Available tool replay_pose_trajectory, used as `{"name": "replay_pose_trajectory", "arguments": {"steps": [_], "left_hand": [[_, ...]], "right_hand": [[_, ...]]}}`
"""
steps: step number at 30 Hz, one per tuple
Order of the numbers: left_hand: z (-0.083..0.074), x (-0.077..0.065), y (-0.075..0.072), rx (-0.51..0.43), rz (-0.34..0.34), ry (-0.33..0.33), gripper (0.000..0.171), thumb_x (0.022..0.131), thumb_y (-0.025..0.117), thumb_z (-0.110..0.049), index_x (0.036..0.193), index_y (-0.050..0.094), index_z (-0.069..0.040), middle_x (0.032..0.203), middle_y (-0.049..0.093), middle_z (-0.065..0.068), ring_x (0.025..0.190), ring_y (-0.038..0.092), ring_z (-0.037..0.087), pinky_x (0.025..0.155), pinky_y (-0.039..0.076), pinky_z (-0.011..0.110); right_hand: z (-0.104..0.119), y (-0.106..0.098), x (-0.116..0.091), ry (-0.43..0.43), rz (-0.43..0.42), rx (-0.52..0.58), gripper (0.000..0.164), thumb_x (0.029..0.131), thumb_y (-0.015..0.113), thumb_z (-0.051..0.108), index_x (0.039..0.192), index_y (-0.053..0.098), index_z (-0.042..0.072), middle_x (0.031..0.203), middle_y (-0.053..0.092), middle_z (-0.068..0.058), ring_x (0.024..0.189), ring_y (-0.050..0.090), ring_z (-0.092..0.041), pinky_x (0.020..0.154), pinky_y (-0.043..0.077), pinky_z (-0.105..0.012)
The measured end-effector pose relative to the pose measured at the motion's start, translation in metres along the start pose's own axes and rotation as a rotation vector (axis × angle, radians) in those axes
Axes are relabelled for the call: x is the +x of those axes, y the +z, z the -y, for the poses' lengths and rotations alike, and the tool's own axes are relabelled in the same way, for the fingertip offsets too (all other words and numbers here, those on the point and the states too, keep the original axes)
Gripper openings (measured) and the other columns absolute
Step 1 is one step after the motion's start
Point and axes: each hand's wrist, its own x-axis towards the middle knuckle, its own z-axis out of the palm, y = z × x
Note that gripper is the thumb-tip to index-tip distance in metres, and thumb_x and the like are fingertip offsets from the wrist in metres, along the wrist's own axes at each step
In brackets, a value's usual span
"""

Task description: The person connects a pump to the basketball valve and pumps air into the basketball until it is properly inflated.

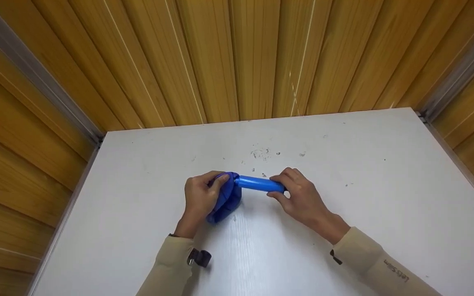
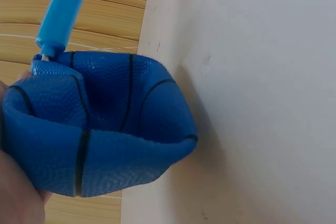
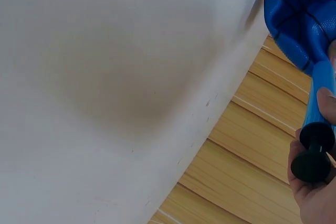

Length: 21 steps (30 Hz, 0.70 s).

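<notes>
A deflated blue ball (image 1: 225,205) with black seam lines is pinched at its edge by my left hand (image 1: 199,197), thumb on top. In the left wrist view the ball (image 2: 121,163) has caved in like a bowl. My right hand (image 1: 303,196) grips the far end of a blue hand pump (image 1: 257,183), which lies nearly level between both hands. The pump's narrow tip meets the ball beside my left fingertips, with a short metal needle (image 2: 45,57) showing there. A black pump handle (image 3: 311,166) shows by my right palm in the right wrist view.
Both hands are above a white table (image 1: 138,205) with dark scuff marks (image 1: 261,153) near its middle. Wood-patterned panels (image 1: 253,61) rise behind it and on both sides. A small black device (image 1: 200,257) sits at the left sleeve cuff.
</notes>
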Motion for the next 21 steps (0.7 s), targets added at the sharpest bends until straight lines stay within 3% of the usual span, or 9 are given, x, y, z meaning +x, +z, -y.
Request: {"name": "replay_pose_trajectory", "arguments": {"steps": [6, 11, 17, 21], "left_hand": [[-0.002, 0.002, 0.0, 0.012, -0.03, 0.044, 0.012, 0.096, 0.08, -0.011, 0.1, 0.083, 0.0, 0.093, 0.081, 0.009, 0.084, 0.079, 0.024, 0.077, 0.064, 0.043], [0.0, 0.005, -0.005, 0.087, -0.047, 0.155, 0.014, 0.095, 0.082, -0.013, 0.101, 0.083, 0.0, 0.094, 0.08, 0.011, 0.088, 0.079, 0.027, 0.079, 0.064, 0.043], [0.005, 0.008, -0.013, 0.21, -0.099, 0.299, 0.019, 0.091, 0.085, -0.015, 0.106, 0.083, -0.002, 0.096, 0.08, 0.012, 0.087, 0.079, 0.029, 0.078, 0.064, 0.044], [0.011, 0.009, -0.014, 0.27, -0.12, 0.373, 0.024, 0.09, 0.086, -0.015, 0.111, 0.083, -0.004, 0.099, 0.08, 0.012, 0.087, 0.079, 0.029, 0.078, 0.064, 0.043]], "right_hand": [[-0.001, 0.007, 0.0, 0.026, -0.039, 0.03, 0.036, 0.081, 0.092, 0.004, 0.111, 0.073, -0.003, 0.098, 0.066, -0.008, 0.09, 0.061, -0.02, 0.074, 0.058, -0.033], [-0.006, 0.011, 0.001, 0.097, -0.043, 0.125, 0.039, 0.081, 0.093, 0.006, 0.115, 0.074, 0.0, 0.104, 0.067, -0.007, 0.098, 0.062, -0.02, 0.082, 0.061, -0.033], [-0.012, 0.022, -0.002, 0.282, -0.005, 0.316, 0.04, 0.085, 0.091, 0.011, 0.121, 0.074, 0.006, 0.109, 0.066, -0.001, 0.095, 0.063, -0.017, 0.084, 0.06, -0.033], [-0.014, 0.031, -0.003, 0.402, -0.002, 0.377, 0.041, 0.088, 0.089, 0.015, 0.125, 0.072, 0.008, 0.11, 0.066, 0.0, 0.094, 0.061, -0.019, 0.082, 0.057, -0.033]]}}
